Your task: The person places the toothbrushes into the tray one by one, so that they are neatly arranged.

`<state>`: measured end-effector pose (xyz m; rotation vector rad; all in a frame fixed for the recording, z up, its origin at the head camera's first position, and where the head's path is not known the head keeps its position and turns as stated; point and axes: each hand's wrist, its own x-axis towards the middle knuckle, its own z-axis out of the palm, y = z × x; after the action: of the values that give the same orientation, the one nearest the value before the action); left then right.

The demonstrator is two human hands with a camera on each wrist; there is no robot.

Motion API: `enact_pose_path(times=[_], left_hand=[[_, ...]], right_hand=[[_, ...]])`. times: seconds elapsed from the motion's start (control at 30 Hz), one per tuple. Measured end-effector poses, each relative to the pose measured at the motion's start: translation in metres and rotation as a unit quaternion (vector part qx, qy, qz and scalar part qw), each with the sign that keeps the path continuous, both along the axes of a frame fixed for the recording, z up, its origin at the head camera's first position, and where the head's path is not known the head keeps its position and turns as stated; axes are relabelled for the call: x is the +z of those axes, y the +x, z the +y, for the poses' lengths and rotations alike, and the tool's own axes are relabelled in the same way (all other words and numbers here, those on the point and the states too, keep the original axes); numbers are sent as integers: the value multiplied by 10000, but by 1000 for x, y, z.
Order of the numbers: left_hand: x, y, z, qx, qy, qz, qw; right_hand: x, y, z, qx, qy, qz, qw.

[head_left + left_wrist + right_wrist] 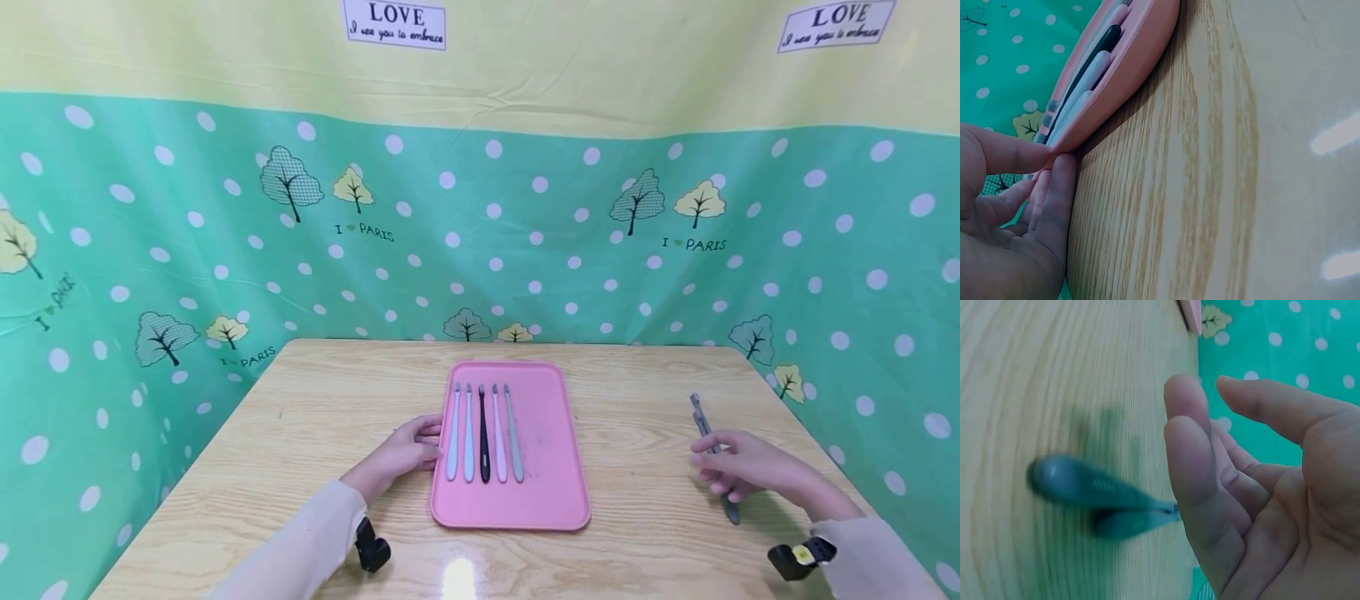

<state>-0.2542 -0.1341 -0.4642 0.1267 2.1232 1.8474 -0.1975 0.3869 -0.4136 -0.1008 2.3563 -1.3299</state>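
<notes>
L hand [405, 450]: pinching side rim of pink tray [549, 458]
Tray: holding 5 toothbrushes [484, 450], row
R hand [738, 467]: hovering nr 2 gray toothbrushes [1085, 481], thumb & fingertips apart

One pink, round-cornered rectangular tray [550, 475] held five slim brush-like sticks [453, 442] — two pale blue, one black, one pale pink, one grey-green. Two rounded blue-grey handle ends [1079, 481] showed above one wood-grained table [637, 508], beside two bare hands [408, 450].
</notes>
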Motion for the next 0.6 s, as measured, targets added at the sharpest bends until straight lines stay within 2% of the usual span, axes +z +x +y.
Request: enact_pose_path(times=[0.2, 0.33, 0.5, 0.6], left_hand=[[-1, -1, 0, -14, 41, 10, 10000], [-2, -2, 0, -13, 33, 48, 10000], [-2, -2, 0, -3, -4, 12, 10000], [-2, -2, 0, 18, -9, 28, 10000]], right_hand=[[0, 7, 13, -141, 196, -34, 9997], [-5, 11, 19, -380, 540, 17, 9978], [-11, 15, 18, -833, 1067, 193, 9906], [-13, 17, 16, -946, 1308, 285, 9865]])
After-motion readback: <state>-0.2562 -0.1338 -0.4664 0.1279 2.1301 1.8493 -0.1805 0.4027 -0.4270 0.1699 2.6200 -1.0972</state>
